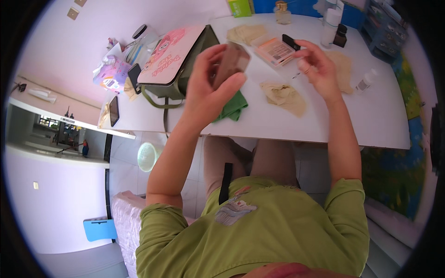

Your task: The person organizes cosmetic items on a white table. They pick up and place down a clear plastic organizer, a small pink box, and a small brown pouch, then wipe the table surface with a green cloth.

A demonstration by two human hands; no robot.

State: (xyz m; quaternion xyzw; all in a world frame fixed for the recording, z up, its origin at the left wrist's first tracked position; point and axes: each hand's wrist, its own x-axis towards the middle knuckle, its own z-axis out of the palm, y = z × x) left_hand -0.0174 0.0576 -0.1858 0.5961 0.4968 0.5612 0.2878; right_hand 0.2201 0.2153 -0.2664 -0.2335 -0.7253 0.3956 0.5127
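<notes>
My left hand point(208, 80) is raised above the table's front half, its fingers and thumb around a flat brownish-pink case point(233, 62), blurred, with a shiny face. My right hand point(318, 69) hovers to the right with bent fingers. Its fingertips meet the outline of a small black object point(290, 42); whether they grip it cannot be told. Just left of those fingertips lies a clear plastic case point(274, 51) with peach-coloured contents. A crumpled beige cloth point(283, 97) lies below it, and a folded green cloth point(234, 107) lies partly behind my left hand.
An olive bag with a pink printed flap point(165, 54) stands at left, near a smartphone point(114, 111) and a tissue pack point(113, 73). Beige cloths point(247, 33), a perfume bottle point(282, 14), a white bottle point(331, 27) and a grey drawer organizer point(382, 33) line the back.
</notes>
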